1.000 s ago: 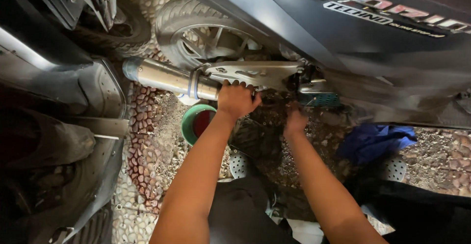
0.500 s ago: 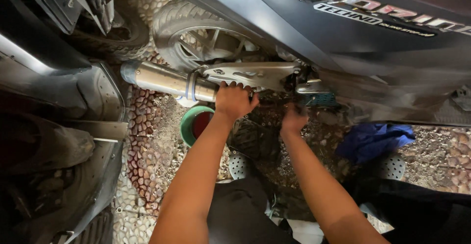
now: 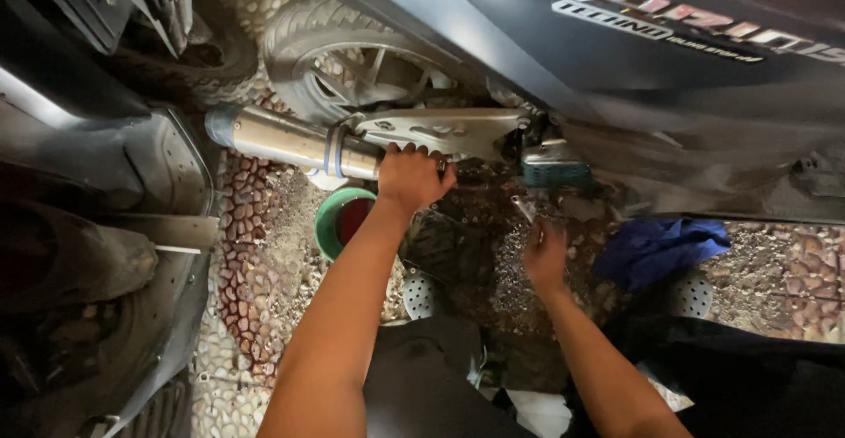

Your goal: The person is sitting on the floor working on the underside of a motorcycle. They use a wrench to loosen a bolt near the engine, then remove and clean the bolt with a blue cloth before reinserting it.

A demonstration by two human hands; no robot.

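While the ground (image 3: 264, 253) here is made of small pebbles set in cement, it looks dusty and dark under the scooter body (image 3: 616, 77). At the far left stands a second vehicle's grey panel (image 3: 167, 183). Next comes the rear wheel (image 3: 352, 59), and below it the silver exhaust pipe (image 3: 282, 141) lies across. A green bowl (image 3: 341, 220) sits on the ground just under the pipe. The left hand (image 3: 412, 174) is clenched around the pipe's end, fingers curled over the top near the grey bracket (image 3: 449, 130). The right hand (image 3: 546, 257) holds a thin metal tool (image 3: 523, 209), fingers closed on it. A blue cloth (image 3: 656, 246) lies at the right.
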